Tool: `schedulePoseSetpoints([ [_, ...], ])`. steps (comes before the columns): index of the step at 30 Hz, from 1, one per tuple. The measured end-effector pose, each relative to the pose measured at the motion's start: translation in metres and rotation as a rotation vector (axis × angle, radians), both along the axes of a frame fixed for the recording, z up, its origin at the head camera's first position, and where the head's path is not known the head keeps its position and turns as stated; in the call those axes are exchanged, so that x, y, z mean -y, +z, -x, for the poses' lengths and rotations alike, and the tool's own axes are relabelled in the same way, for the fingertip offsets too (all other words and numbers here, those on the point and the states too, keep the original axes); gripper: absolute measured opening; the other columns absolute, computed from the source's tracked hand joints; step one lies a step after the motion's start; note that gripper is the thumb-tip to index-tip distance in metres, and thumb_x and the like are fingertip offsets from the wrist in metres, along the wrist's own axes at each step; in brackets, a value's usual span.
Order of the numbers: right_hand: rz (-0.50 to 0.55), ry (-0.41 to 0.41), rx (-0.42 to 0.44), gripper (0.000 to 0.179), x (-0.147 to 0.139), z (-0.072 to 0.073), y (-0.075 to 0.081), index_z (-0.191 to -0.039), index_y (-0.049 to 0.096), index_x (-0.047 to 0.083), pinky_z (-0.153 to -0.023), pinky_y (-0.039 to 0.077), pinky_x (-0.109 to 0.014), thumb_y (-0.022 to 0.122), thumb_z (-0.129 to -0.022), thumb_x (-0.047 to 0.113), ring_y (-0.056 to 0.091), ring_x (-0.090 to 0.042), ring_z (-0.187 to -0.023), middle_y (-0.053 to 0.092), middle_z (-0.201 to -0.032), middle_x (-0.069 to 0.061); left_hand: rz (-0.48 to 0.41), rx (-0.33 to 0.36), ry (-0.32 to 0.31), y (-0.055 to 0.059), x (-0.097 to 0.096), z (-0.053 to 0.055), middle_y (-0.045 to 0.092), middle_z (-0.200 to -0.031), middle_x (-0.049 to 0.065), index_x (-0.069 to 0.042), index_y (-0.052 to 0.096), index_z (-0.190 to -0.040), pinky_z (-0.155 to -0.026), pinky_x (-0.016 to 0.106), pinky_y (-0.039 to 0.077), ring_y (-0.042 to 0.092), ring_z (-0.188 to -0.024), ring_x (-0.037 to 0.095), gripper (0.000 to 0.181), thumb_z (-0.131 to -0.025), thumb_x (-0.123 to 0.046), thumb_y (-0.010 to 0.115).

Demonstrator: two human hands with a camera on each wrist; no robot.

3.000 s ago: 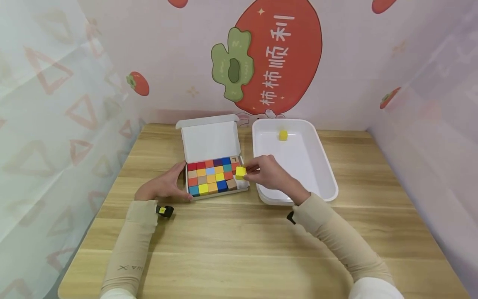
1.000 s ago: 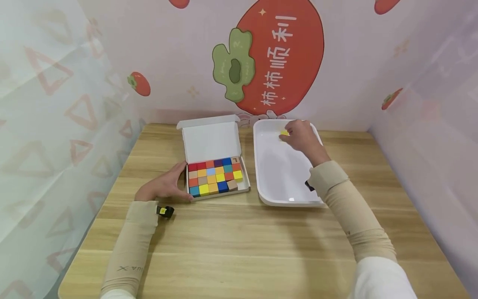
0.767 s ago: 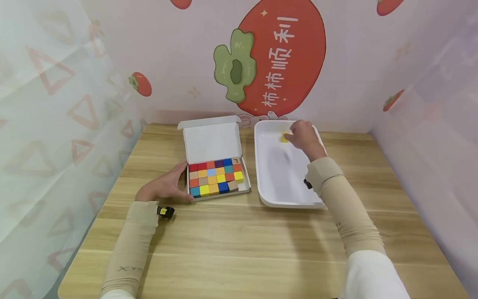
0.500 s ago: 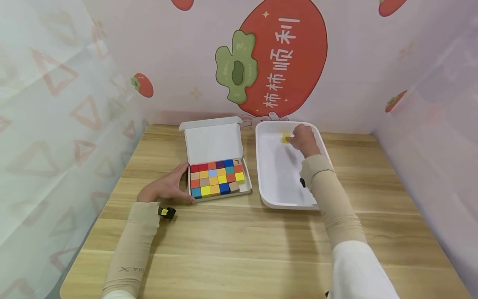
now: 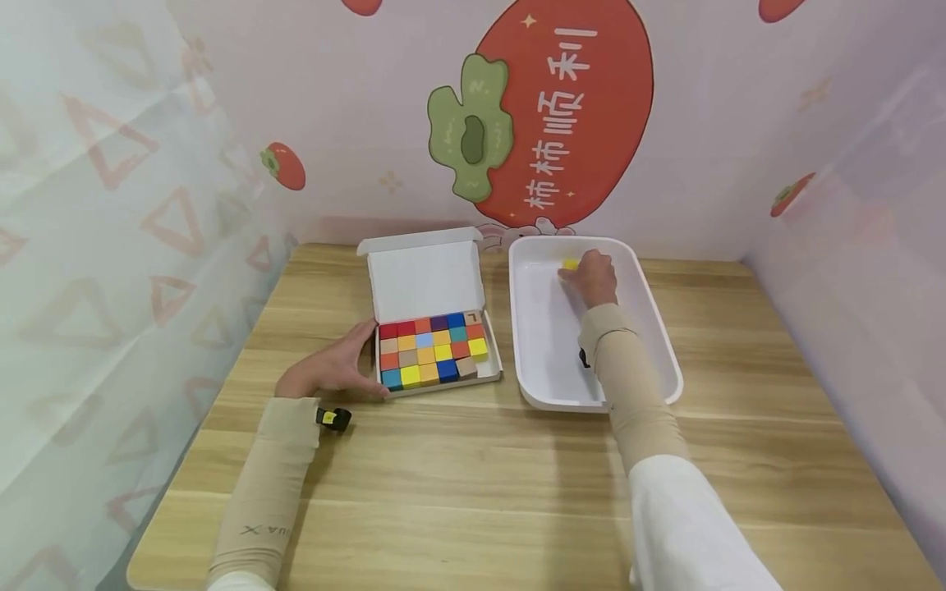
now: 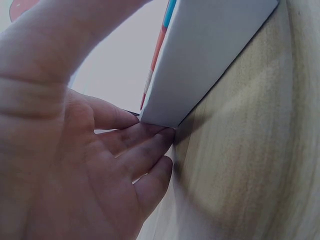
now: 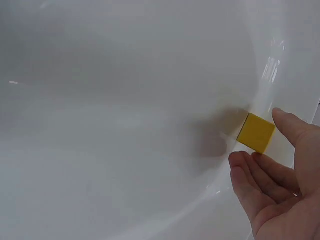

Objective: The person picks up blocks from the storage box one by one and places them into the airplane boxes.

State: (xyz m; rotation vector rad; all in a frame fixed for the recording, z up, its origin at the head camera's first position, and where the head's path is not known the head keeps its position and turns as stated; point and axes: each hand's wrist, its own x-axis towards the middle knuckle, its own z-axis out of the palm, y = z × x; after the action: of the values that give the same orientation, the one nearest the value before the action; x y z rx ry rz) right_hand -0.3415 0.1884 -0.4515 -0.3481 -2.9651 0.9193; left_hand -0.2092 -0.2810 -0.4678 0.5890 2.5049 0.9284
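My left hand (image 5: 338, 361) grips the left end of an open white cardboard box (image 5: 441, 390), thumb at its near corner and fingers at the far one. In the left wrist view, fingertips touch the box's white side wall (image 6: 210, 50). Coloured wooden cubes fill most of the box in rows, with a yellow cube (image 5: 478, 350) at the right side and a tan cube (image 5: 466, 367) slightly askew. Inside the white tray (image 5: 519, 345), my right hand (image 5: 597, 279) pinches another yellow cube (image 7: 256, 132) near the far wall, thumb on one side and fingertips opposite.
The box lid (image 5: 426, 283) stands raised behind the cubes. Both containers rest towards the back of a wooden table (image 5: 458, 484), the tray to the right of the box. A printed wall (image 5: 355, 123) rises behind them.
Three seconds ago my right hand held a yellow cube over the box; that cube now sits in the box's right side. The hand has moved to the tray's yellow cube. My left hand stays put.
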Motion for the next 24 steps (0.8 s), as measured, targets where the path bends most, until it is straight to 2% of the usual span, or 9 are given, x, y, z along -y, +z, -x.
schedulePoseSetpoints([
  [7, 0.006, -0.033, -0.008, 0.045, 0.003, 0.001, -0.003, -0.138, 0.060, -0.007, -0.112, 0.054, -0.054, 0.068, -0.100, 0.016, 0.067, -0.040, -0.109, 0.069, -0.130, -0.028, 0.006, 0.001, -0.002, -0.001, -0.001, 0.000, 0.014, -0.175, 0.018, -0.008, 0.002, -0.170, -0.130, 0.065, 0.023, 0.019, -0.159, 0.040, 0.139, -0.075, -0.053, 0.094],
  [12, -0.015, 0.006, 0.011, 0.041, 0.006, 0.002, 0.012, -0.134, 0.063, -0.008, -0.104, 0.057, -0.052, 0.069, -0.100, 0.016, 0.066, -0.038, -0.103, 0.072, -0.123, -0.027, 0.003, 0.003, 0.002, -0.001, -0.001, 0.002, 0.015, -0.174, 0.018, -0.009, 0.002, -0.170, -0.130, 0.065, 0.022, 0.020, -0.158, 0.039, 0.139, -0.075, -0.052, 0.094],
  [19, 0.012, 0.135, 0.004, 0.039, 0.009, -0.004, 0.046, -0.131, 0.070, -0.005, -0.105, 0.059, -0.051, 0.072, -0.101, 0.019, 0.063, -0.037, -0.104, 0.072, -0.122, -0.022, -0.003, 0.006, 0.006, 0.000, -0.001, 0.002, 0.017, -0.174, 0.017, -0.009, 0.003, -0.169, -0.130, 0.066, 0.022, 0.021, -0.157, 0.039, 0.138, -0.075, -0.050, 0.095],
  [24, 0.009, 0.255, -0.042, 0.038, 0.010, -0.013, 0.060, -0.131, 0.072, -0.004, -0.105, 0.059, -0.050, 0.074, -0.100, 0.017, 0.061, -0.036, -0.107, 0.072, -0.124, -0.022, -0.003, 0.000, 0.005, 0.000, -0.001, 0.002, 0.019, -0.173, 0.017, -0.009, 0.006, -0.169, -0.130, 0.066, 0.023, 0.023, -0.155, 0.038, 0.136, -0.075, -0.051, 0.094],
])
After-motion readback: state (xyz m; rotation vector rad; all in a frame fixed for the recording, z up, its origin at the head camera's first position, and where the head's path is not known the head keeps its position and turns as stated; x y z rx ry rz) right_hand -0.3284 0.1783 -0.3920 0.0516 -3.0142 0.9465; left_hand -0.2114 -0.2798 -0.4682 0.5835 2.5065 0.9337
